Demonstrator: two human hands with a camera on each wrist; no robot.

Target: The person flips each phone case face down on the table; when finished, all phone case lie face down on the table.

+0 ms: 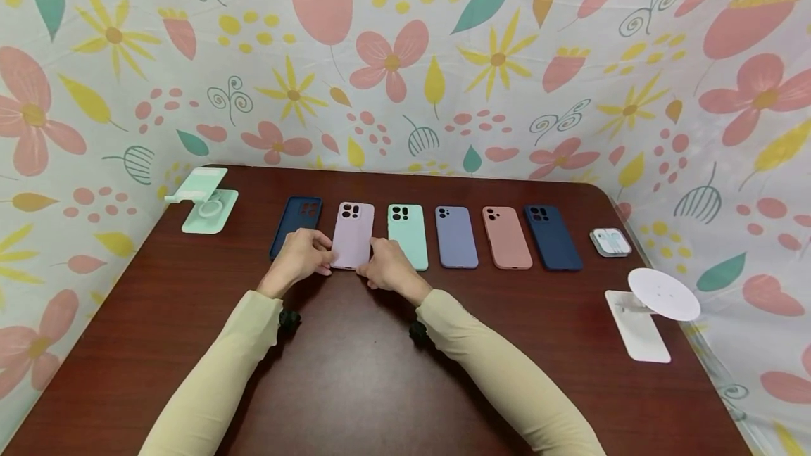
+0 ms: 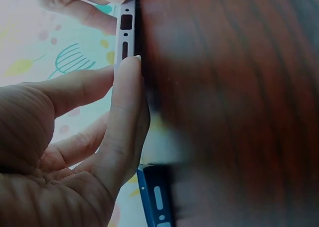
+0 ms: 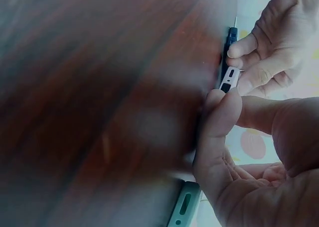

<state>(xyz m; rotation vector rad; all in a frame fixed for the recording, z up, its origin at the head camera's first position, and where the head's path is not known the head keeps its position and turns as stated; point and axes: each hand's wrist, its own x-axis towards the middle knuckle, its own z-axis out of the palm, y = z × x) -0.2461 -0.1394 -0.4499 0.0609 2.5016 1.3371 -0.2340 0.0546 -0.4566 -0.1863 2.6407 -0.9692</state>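
Observation:
A lilac phone case (image 1: 353, 231) lies on the dark wood table, camera cutouts toward the back. My left hand (image 1: 299, 256) pinches its near left corner, and my right hand (image 1: 391, 267) pinches the near right one. The case's end edge (image 2: 126, 23), with its port cutouts, shows between both hands in the left wrist view. To the left, a navy case (image 1: 288, 219) lies with its inside up, partly behind my left hand. Close on the right is a mint green case (image 1: 409, 234), overlapped by my right hand.
The row continues right with a lavender-blue case (image 1: 456, 238), a pink case (image 1: 508, 239) and another navy case (image 1: 554, 239). Boxed earphones (image 1: 611, 243) and a white stand (image 1: 641, 329) are at the right; a mint green stand (image 1: 210, 211) is far left. Patterned cloth hangs behind.

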